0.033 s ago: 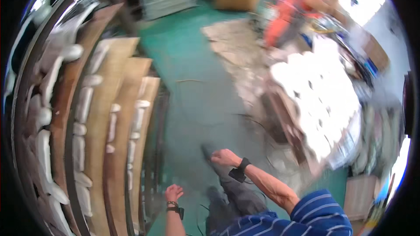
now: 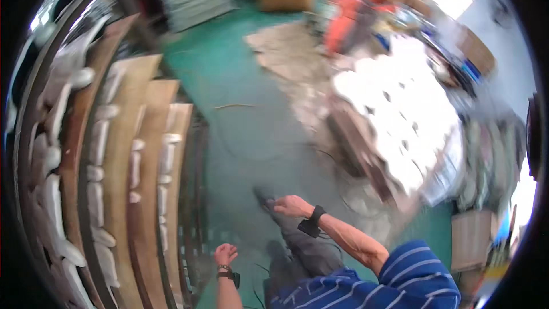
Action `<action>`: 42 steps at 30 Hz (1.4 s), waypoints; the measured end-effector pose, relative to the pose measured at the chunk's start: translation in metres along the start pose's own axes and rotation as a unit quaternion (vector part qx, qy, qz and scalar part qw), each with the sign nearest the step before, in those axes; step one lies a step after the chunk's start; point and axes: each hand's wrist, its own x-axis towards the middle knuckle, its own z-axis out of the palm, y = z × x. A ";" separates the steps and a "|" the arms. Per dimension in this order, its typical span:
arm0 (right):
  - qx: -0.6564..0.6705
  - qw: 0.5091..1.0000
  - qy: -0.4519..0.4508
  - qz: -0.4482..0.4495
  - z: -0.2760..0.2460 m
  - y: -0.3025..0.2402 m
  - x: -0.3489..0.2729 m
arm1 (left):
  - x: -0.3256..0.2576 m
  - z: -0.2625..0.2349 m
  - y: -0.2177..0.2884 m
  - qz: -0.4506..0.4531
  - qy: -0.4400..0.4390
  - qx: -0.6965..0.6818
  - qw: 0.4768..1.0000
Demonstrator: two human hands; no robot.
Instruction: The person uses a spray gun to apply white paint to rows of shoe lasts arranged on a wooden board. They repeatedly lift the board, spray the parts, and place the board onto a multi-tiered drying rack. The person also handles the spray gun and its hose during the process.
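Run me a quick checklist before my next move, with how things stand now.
1. Left hand free: ok, nothing visible in it.
2. Right hand free: cannot tell, its palm is hidden.
3. Green floor free of loose things: not ok, a thin tan strip lies on it.
4. Co-worker in orange clothing apart from both hands: ok.
5. Long white pieces stable on the wooden shelves: cannot tell, too blurred.
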 end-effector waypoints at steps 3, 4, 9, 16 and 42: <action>-0.003 0.995 0.068 0.075 0.032 0.025 -0.124 | -0.020 -0.022 -0.030 -0.009 -0.040 0.062 0.997; 0.006 0.989 0.089 0.122 0.044 0.032 -0.158 | -0.026 -0.037 -0.042 -0.020 -0.052 0.072 0.996; 0.005 0.921 0.208 0.328 0.123 0.063 -0.314 | -0.037 -0.116 -0.119 -0.125 -0.093 0.141 0.978; 0.074 0.890 0.246 0.375 0.230 0.129 -0.479 | -0.112 -0.077 -0.106 -0.071 -0.081 0.463 0.880; 0.163 0.779 0.392 0.463 0.050 0.507 -0.883 | -0.290 0.536 -0.410 0.231 -0.300 0.740 0.556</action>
